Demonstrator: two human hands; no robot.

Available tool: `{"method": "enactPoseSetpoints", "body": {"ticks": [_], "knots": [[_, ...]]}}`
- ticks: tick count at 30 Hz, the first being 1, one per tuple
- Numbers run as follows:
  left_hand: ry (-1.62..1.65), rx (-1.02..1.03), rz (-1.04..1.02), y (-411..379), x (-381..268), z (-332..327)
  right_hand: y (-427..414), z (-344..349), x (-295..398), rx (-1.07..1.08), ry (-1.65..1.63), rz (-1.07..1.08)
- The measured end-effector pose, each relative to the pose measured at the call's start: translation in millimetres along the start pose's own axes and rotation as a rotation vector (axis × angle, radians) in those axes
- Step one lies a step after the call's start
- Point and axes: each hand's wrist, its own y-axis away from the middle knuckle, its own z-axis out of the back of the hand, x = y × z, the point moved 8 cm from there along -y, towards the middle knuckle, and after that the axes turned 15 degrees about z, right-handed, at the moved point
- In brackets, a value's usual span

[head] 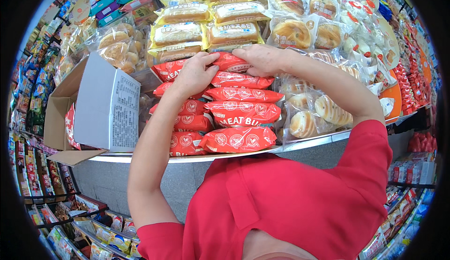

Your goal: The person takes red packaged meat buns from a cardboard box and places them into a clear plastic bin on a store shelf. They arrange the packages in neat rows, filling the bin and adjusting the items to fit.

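Observation:
Both hands meet at the far end of a double row of red plastic-wrapped meat buns point(242, 114). My left hand point(196, 70) lies over the left row, its fingertips at the left end of a red packet point(228, 62). At that packet's right end, the fingers of my right hand point(262, 59) press from above and behind. The two hands appear to hold this packet between them. Nearer packets lie stacked in two columns towards the front edge. Just beyond the hands stand yellow-edged packets of bread point(232, 33). My palms are hidden.
An opened cardboard box point(96, 101) with a red packet inside stands at the left. Bagged striped buns point(302, 123) lie right of the red rows, and round bagged pastries point(290, 33) behind. A white shelf edge point(309, 141) runs before my body.

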Motion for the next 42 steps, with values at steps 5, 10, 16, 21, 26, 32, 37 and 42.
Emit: {"method": "enactPoseSetpoints", "body": {"ticks": [5,10,16,21,26,32,37,42], "knots": [[-0.152,0.034,-0.125,33.6,-38.8,14.2,51.4,53.2,44.4,-0.241,0.261,0.103],[-0.511,0.21,-0.232,70.2,-65.9,-14.6,104.0,62.9,85.2,0.056,0.152,-0.097],[-0.57,0.212,-0.183,49.3,-58.5,-31.7,169.9,57.1,119.7,-0.314,0.06,-0.006],[-0.581,0.26,-0.158,27.6,-65.7,-34.3,238.6,48.5,102.5,-0.741,-0.161,-0.22],[-0.666,0.147,-0.147,12.7,-59.2,-55.4,263.8,18.5,84.8,-0.848,-0.232,-0.418],[-0.727,0.212,-0.141,11.7,-56.6,-64.1,254.0,18.1,86.8,-0.774,-0.216,-0.328],[-0.604,0.284,-0.11,14.2,-54.4,-47.9,245.9,22.4,90.8,-0.719,-0.157,-0.203],[-0.534,0.342,-0.206,73.5,-78.4,-26.6,247.9,22.0,84.9,-0.685,-0.233,-0.126]]}}
